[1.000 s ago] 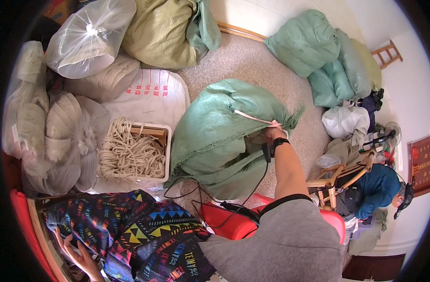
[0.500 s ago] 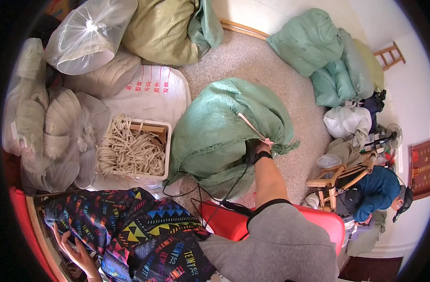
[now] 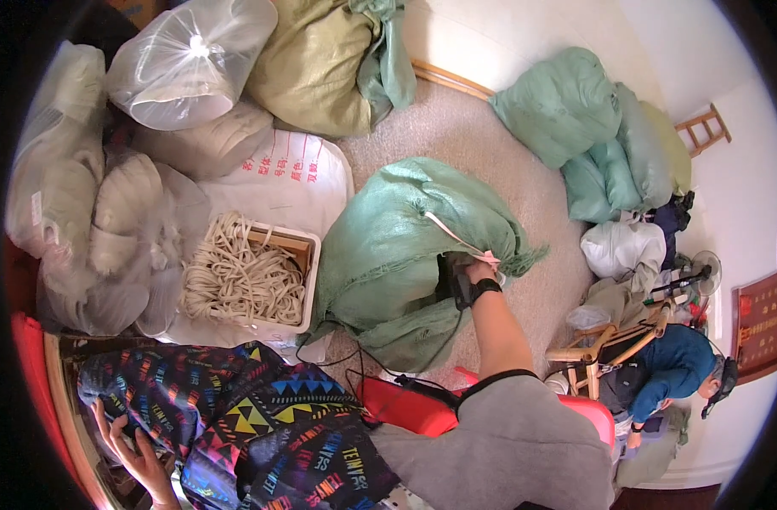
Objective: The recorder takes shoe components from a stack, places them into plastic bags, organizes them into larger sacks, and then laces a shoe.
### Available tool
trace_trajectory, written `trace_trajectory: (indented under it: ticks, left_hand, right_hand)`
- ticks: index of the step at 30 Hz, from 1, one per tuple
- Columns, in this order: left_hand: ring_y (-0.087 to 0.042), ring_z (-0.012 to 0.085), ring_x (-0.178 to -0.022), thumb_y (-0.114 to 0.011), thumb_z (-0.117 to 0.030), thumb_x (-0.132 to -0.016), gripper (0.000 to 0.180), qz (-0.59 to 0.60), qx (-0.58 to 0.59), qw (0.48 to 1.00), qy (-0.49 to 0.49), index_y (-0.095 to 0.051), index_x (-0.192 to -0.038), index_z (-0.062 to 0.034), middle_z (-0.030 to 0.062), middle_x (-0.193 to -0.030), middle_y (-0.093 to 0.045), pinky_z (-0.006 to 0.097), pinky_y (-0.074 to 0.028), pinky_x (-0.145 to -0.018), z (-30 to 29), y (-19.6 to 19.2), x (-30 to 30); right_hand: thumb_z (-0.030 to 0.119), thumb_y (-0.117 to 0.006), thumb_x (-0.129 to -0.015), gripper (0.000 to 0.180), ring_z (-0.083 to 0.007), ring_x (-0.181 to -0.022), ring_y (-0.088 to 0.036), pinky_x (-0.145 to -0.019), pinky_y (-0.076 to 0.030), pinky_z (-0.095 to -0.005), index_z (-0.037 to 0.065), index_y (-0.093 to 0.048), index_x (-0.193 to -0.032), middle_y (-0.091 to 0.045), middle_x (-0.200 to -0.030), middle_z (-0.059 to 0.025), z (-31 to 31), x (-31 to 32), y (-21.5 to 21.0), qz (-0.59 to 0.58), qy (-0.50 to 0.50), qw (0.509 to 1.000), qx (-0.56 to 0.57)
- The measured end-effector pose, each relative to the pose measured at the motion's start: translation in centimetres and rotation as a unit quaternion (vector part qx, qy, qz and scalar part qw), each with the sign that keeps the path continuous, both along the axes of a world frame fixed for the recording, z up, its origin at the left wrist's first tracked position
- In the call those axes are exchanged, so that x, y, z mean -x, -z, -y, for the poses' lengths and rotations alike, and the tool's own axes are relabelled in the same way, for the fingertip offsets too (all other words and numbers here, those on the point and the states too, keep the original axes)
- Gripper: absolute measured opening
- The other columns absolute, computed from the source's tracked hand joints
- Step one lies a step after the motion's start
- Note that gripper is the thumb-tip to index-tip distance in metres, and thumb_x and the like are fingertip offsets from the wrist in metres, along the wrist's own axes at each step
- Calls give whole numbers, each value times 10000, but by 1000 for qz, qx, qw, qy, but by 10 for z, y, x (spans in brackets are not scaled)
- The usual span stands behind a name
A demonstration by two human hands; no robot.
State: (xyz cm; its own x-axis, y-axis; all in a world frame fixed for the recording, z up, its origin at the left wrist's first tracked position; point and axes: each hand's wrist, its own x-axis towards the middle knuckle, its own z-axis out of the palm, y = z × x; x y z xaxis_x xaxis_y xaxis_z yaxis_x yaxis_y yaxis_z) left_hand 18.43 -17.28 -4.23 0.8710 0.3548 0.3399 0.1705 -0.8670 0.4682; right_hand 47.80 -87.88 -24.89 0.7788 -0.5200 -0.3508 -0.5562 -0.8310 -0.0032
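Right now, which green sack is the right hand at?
The green woven sack in the middle of the carpet, beside the box of pale cord. The right hand is at its gathered mouth; the other green sacks are piled untouched against the far wall.

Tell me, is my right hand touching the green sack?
Touching. The head view shows the right hand pressed into the folds at the mouth of the green sack, gripping the pale strip there, with no gap visible.

Box of cords (image 3: 246,276) left of sack (image 3: 405,246); more sacks (image 3: 592,136) behind, right.
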Motion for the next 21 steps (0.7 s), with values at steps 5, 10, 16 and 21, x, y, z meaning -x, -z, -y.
trace_trajectory:
  ticks: [5, 10, 16, 21]
  left_hand:
    - [-227, 366, -1402, -462, 29, -843, 258, 18, 66, 997, 35, -498, -1091, -34, 191, -1483, -308, 504, -159, -1130, -2, 11, -13]
    - [-218, 360, -1407, -487, 50, -811, 271, 12, 55, 998, 42, -514, -1076, 1, 182, -1486, -310, 498, -167, -1130, -10, 10, 3]
    - [-245, 350, -1395, -498, 6, -846, 249, 12, 42, 997, 62, -533, -1092, 14, 179, -1478, -334, 457, -183, -1134, -10, 12, 0]
    - [-224, 342, -1406, -487, 52, -823, 265, 25, 84, 995, 55, -526, -1083, 19, 173, -1477, -333, 479, -172, -1130, 4, 6, -10]
  right_hand:
    - [292, -461, -938, 375, -294, -1099, -538, -982, -389, -345, 60, -523, -1226, -603, -1127, -160, 64, 15, -61, 82, -190, 960, 189]
    - [298, -362, -1019, 326, -226, -939, -559, -853, -463, -295, 60, -516, -1180, -585, -997, -98, 14, 28, -111, 203, -81, 964, -153]
    - [227, -496, -958, 294, -312, -940, -594, -820, -509, -433, 25, -503, -1173, -581, -1107, -162, -31, 38, -122, 273, 207, 814, -470]
    - [211, -558, -927, 394, -359, -1030, -597, -884, -506, -451, -12, -450, -1233, -565, -1170, -242, -109, 52, -136, 65, 464, 600, -648]
